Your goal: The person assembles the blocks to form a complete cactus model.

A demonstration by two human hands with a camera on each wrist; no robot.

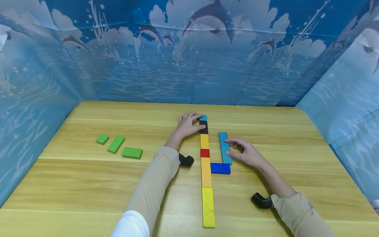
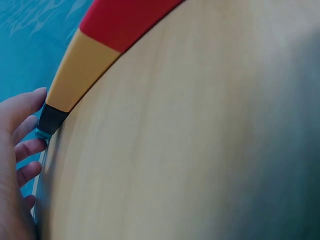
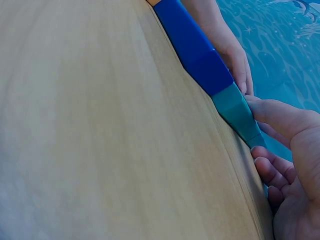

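Note:
My left hand [image 1: 187, 125] is at the far end of a long row of blocks, its forefinger at the small light-blue block [image 1: 203, 117] and its thumb touching the black block [image 1: 204, 130]. Toward me in that row follow an orange block [image 1: 204, 141], a red block [image 1: 205, 153], a longer orange piece [image 1: 206, 172] and a yellow piece [image 1: 208, 207]. My right hand [image 1: 245, 152] touches two light-blue blocks set end to end, its forefinger on the farther block [image 1: 223, 136] and its thumb on the nearer block [image 1: 225, 158]. A dark-blue block [image 1: 220, 168] joins them to the row.
Three separate green blocks lie at the left: a small block [image 1: 102, 139], a slanted block [image 1: 116, 144] and a rectangular block [image 1: 132, 152]. The wooden table [image 1: 88, 191] meets a blue dolphin-print curtain [image 1: 165, 75] behind. Black wrist devices [image 1: 262, 200] show below both hands.

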